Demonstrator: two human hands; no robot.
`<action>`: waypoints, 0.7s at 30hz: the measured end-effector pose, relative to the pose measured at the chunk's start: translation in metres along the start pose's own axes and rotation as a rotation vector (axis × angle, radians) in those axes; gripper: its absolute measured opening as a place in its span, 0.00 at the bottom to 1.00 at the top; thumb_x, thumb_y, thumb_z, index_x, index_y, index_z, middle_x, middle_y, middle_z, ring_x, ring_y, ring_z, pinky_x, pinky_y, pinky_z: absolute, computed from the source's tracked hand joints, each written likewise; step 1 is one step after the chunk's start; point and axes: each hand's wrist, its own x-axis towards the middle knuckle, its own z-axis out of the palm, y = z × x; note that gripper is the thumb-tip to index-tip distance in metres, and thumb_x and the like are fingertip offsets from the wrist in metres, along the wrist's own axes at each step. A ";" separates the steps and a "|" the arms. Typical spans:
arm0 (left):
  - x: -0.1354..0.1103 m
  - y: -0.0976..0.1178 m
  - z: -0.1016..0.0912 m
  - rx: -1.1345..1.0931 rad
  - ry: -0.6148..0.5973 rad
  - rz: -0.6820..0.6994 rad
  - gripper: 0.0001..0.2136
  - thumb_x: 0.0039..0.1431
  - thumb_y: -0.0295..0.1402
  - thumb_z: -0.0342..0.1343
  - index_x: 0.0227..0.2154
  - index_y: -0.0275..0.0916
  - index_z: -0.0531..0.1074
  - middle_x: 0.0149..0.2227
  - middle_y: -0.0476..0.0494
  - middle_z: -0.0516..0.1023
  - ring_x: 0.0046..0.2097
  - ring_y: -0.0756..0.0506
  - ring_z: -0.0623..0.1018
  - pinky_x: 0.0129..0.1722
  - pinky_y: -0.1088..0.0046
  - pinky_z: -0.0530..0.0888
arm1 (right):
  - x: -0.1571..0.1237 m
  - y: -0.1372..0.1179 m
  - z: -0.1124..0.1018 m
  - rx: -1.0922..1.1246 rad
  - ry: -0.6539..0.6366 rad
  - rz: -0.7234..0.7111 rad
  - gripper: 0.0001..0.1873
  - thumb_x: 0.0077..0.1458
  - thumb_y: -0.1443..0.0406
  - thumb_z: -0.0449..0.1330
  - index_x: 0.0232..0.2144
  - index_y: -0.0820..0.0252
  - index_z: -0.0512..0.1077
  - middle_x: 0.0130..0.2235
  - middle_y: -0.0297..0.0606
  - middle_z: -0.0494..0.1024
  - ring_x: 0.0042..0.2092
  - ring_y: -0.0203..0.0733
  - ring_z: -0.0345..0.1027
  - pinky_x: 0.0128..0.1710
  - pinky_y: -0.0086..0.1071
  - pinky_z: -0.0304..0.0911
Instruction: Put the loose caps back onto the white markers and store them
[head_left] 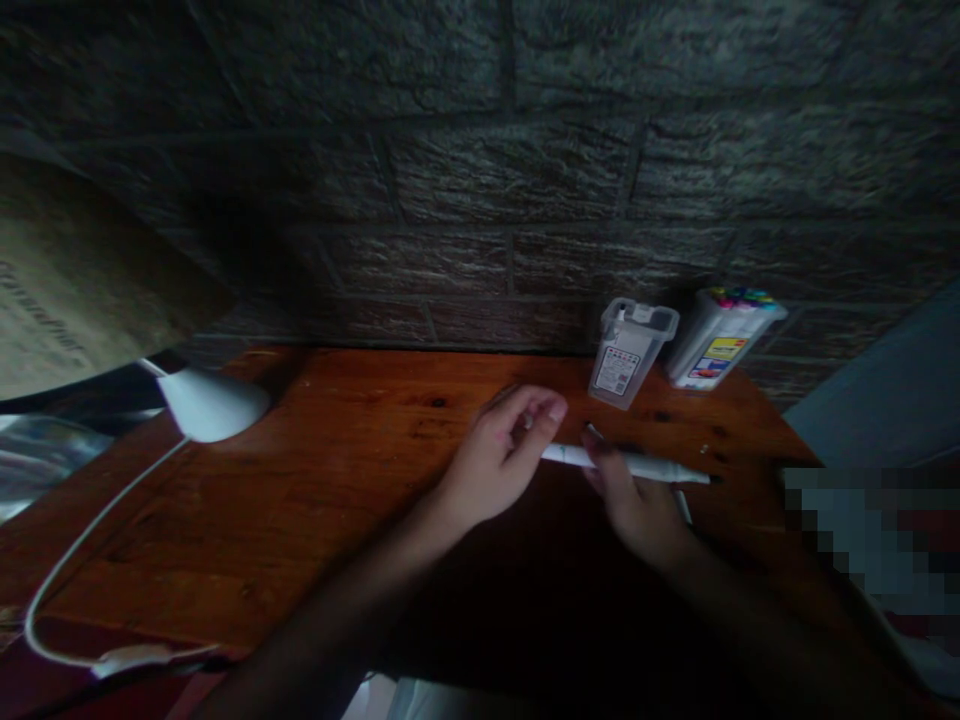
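Note:
My right hand (637, 505) is closed around a white marker (652, 466), which lies almost level with its dark tip pointing right. A second slim white pen-like thing (684, 506) passes under the same hand, its other end showing above the thumb. My left hand (506, 450) has its thumb and fingers curled together in a pinch. The marker's left end meets the side of the left thumb; whether the fingers hold it or some small piece is unclear. Beyond the hands stands an open clear plastic case (634, 355) with a label and a whitish item inside.
Right of that case stands a similar case (724, 340) full of colourful-topped markers. A lamp with a white base (214, 402) and brown shade (90, 280) stands left, its white cord (71, 545) trailing down. The wooden table (360, 430) meets a dark brick wall (480, 180).

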 end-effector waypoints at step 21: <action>0.037 -0.058 -0.073 0.136 0.390 0.091 0.15 0.60 0.43 0.57 0.40 0.35 0.78 0.32 0.46 0.79 0.32 0.48 0.75 0.34 0.75 0.70 | 0.081 0.026 0.032 -0.447 -0.311 -0.268 0.22 0.49 0.63 0.68 0.48 0.57 0.74 0.47 0.44 0.80 0.44 0.47 0.75 0.45 0.38 0.67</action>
